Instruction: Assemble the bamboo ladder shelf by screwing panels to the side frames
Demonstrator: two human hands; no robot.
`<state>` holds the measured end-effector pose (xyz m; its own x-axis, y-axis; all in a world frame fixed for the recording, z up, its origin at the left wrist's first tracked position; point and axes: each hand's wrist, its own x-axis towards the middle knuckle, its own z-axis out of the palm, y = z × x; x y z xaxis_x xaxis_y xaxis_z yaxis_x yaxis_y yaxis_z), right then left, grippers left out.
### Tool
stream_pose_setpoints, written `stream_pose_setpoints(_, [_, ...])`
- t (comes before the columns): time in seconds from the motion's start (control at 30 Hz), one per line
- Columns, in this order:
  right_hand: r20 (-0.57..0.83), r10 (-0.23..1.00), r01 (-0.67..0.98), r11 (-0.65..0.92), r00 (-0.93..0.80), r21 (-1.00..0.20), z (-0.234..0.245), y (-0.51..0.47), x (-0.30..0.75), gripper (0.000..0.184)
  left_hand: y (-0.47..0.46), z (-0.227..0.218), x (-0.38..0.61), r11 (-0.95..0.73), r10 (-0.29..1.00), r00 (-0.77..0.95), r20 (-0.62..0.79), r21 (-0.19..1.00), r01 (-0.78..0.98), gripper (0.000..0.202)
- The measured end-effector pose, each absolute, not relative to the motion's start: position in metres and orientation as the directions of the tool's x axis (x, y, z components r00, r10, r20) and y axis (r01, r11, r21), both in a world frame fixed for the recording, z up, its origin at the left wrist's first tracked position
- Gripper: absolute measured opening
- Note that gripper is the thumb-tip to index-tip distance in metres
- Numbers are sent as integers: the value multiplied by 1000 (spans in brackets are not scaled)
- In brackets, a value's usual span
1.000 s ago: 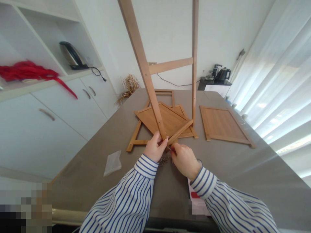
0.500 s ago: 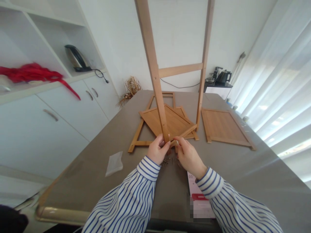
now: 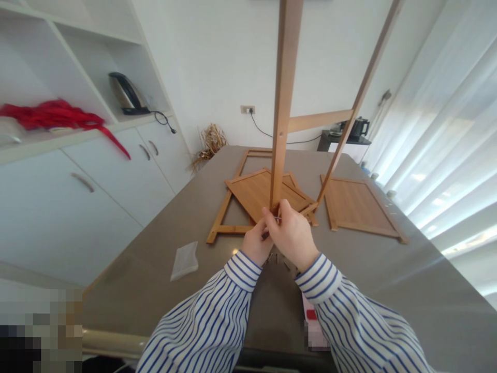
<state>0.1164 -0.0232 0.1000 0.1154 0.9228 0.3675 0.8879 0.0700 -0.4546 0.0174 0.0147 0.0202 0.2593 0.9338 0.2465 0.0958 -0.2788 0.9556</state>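
A tall wooden ladder-like frame (image 3: pixel 282 103) stands upright on the grey table (image 3: pixel 388 280), its top out of view. My left hand (image 3: pixel 256 242) is closed round the foot of the frame's near post. My right hand (image 3: pixel 292 232) is pinched at the same foot, holding a small metal piece I cannot make out against the wood. Several small screws (image 3: pixel 280 257) lie on the table just under my hands. A short wooden rail (image 3: pixel 309 209) joins the two posts at the bottom.
Flat wooden panels (image 3: pixel 259 190) lie stacked behind my hands, with another panel (image 3: pixel 357 202) to the right and an open wooden frame (image 3: pixel 229 207) underneath. A small plastic bag (image 3: pixel 185 259) lies left; a leaflet (image 3: pixel 310 316) sits near the front edge. White cabinets stand left, curtains right.
The upright frame has swung to the right and turned. My right hand moved up and left onto the post's foot, now covering part of my left hand.
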Motion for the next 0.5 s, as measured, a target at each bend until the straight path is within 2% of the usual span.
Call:
stream_pose_setpoints(0.13, [327,940,960,-8,103,-279,102,-17,113,31,17,18,15,-276,914,315,256,961,17,39])
stream_pose_setpoints(0.23, [315,947,976,8,63,-218,102,-16,115,30,23,16,9,-183,941,276,194,981,-64,31])
stream_pose_setpoints(0.3, [331,943,979,35,35,-202,102,-17,117,29,28,16,3,-54,993,99,63,995,-85,23])
stream_pose_setpoints(0.37, [356,934,978,56,19,-199,101,-18,120,28,33,16,-2,112,992,-54,-117,989,-96,24])
stream_pose_setpoints(0.4, [365,931,977,62,17,-202,100,-19,121,28,36,17,-4,192,977,-71,-199,977,-94,28])
stream_pose_setpoints(0.5, [375,927,974,73,12,-213,98,-20,126,27,41,18,-3,361,933,29,-360,932,-43,46])
